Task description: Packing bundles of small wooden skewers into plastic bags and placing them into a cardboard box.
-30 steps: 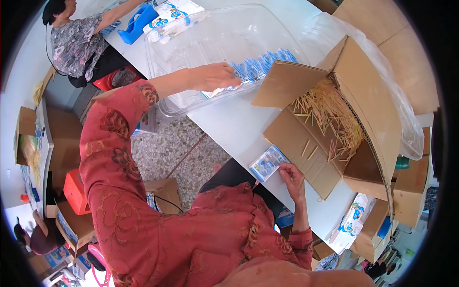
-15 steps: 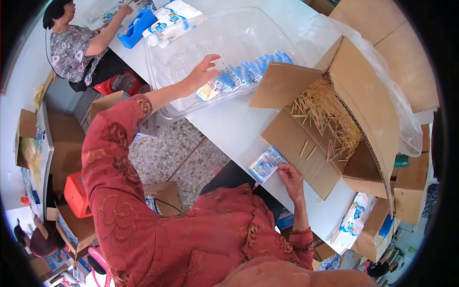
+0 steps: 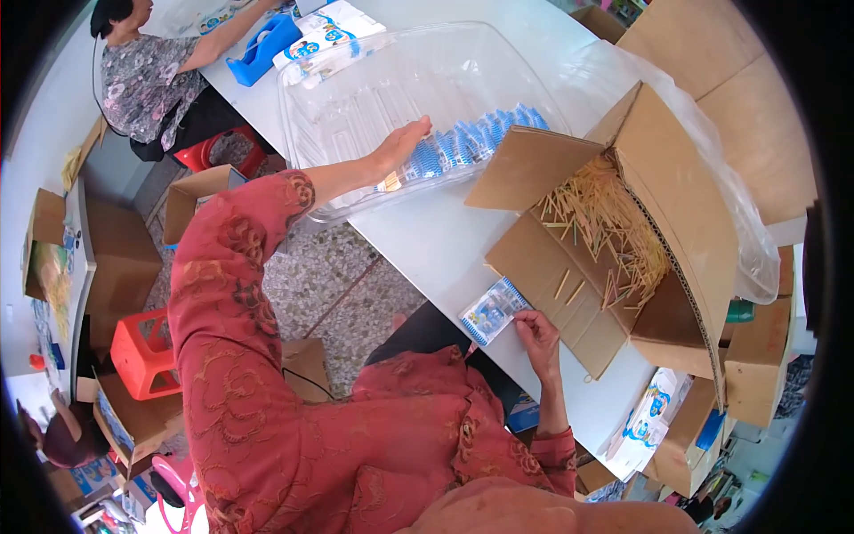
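Note:
My left hand (image 3: 402,151) reaches into a clear plastic tray (image 3: 311,133), its fingers stretched out flat against a row of small packets (image 3: 463,142) with blue striped edges. The packets stand leaning on one another along the tray's near side; my hand covers part of the row. On the white table's near edge lies a single clear packet (image 3: 492,311) with blue striped ends and blue print. My right hand (image 3: 537,336) pinches this packet's right edge between thumb and fingers. What the packet contains is too small to make out.
An open cardboard box (image 3: 685,222) spilling thin yellowish sticks (image 3: 605,214) stands right of the tray. A blue tape dispenser (image 3: 265,49) and printed white packages (image 3: 329,36) lie at the far left. Another person (image 3: 151,80) sits there. A white package (image 3: 649,418) lies near right.
My left hand has moved right and slightly down onto the row of packets, its fingers now straighter. My right hand stays at the single packet. The other person's arm has stretched farther out.

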### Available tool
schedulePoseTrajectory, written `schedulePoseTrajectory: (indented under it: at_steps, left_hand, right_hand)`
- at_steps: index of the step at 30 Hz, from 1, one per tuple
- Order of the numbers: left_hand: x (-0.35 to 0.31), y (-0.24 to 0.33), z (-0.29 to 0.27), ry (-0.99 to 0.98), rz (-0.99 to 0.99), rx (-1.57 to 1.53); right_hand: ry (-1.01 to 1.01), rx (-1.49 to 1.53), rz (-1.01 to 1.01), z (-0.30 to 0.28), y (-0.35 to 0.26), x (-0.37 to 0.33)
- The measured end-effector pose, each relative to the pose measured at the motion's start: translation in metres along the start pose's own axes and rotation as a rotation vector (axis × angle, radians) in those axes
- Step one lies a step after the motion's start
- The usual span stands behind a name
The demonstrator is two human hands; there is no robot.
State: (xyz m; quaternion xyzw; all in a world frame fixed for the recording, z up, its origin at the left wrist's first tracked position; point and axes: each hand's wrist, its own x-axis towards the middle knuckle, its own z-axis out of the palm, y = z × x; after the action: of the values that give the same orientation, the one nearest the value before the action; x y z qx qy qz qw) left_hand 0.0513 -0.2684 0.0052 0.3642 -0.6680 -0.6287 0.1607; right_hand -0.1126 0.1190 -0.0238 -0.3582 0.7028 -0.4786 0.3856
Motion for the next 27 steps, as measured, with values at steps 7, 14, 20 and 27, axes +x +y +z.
schedulePoseTrajectory:
  at_steps: [7, 14, 20, 27]
  left_hand:
    - [0.017, 0.0, 0.0, -0.152, 0.015, 0.011]
    - [0.004, 0.026, -0.038, -0.28, -0.071, 0.095]
    - [-0.016, 0.015, -0.065, -0.506, 0.105, 0.649]
    - [-0.012, -0.006, -0.044, -0.238, 0.357, 1.022]
  right_hand:
    - [-0.02, 0.0, 0.002, 0.002, 0.002, -0.002]
    - [0.021, -0.118, -0.026, 0.0, 0.001, 0.001]
    - [0.041, -0.09, -0.049, 0.0, 0.003, 0.003]
    - [0.021, 0.001, -0.075, 0.003, 0.008, 0.002]
